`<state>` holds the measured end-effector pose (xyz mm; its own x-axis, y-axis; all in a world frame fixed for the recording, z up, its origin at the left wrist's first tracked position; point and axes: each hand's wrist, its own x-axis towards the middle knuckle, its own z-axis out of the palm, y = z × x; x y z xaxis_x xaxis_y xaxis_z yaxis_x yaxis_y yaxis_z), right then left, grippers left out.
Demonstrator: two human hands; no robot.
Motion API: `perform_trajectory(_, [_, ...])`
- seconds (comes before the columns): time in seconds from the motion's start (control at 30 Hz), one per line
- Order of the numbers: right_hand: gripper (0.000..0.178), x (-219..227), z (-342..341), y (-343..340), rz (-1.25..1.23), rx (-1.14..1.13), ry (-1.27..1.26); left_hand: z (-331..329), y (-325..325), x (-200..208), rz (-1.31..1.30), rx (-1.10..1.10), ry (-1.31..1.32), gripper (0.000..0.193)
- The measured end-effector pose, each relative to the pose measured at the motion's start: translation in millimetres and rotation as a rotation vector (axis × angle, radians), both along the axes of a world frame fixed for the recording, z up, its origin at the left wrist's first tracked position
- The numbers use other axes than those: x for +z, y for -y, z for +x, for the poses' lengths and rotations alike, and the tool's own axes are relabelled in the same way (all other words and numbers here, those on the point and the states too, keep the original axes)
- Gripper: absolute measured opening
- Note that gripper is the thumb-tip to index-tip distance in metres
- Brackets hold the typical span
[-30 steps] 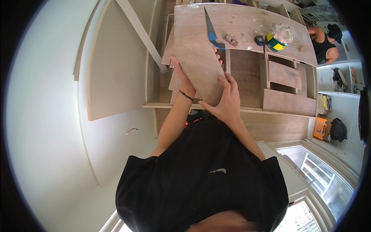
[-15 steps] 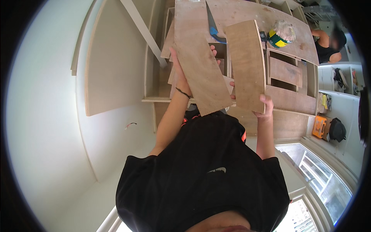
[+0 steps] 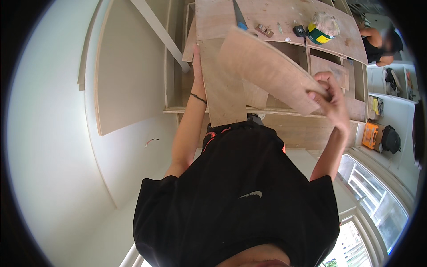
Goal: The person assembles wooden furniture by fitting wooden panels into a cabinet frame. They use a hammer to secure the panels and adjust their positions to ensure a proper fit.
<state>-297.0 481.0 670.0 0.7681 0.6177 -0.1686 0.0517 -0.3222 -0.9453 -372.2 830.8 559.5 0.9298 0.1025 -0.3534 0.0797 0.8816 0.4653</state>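
Two plywood boards are held up before my chest. My left hand (image 3: 198, 73) grips the left board (image 3: 222, 98) along its left edge, its fingers mostly hidden. That board hangs nearly upright with its lower end close to my shirt. My right hand (image 3: 331, 99) is closed on the lower right end of the other board (image 3: 271, 71), thumb on its near face and fingers curled over the edge. This second board slants down to the right, and its upper left end overlaps the left board.
Beyond the boards lies a plywood worktop (image 3: 267, 13) over open wooden compartments. On it are a handsaw (image 3: 240, 18), a small wooden hand plane (image 3: 264, 30), a tape measure (image 3: 299, 31) and a green-yellow tub (image 3: 319, 35). A large panel (image 3: 129, 66) leans at left. Another person (image 3: 378, 46) is at far right.
The right board has turned from nearly upright to slanted, its top swinging left across the other board. My right hand has moved right and up. The left board has shifted slightly left and straightened.
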Motion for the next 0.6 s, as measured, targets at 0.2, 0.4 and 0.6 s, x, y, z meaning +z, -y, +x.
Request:
perform_trajectory(0.2, [0.048, 17.8, 87.0, -60.0, -0.014, 0.412, 0.302, -1.7, 25.1, 3.2, -0.155, -0.387, 0.059, 0.083])
perform_trajectory(0.4, [0.06, -34.8, 110.5, -161.2, -0.197, 0.635, 0.124, 7.1, 61.7, 17.1, -0.145, -0.213, -0.017, 0.084])
perform_trajectory(0.6, [0.059, -51.1, 91.4, -186.0, -0.045, 0.578, 0.385, 2.7, 60.1, 10.0, -0.32, -0.31, 0.137, 0.099])
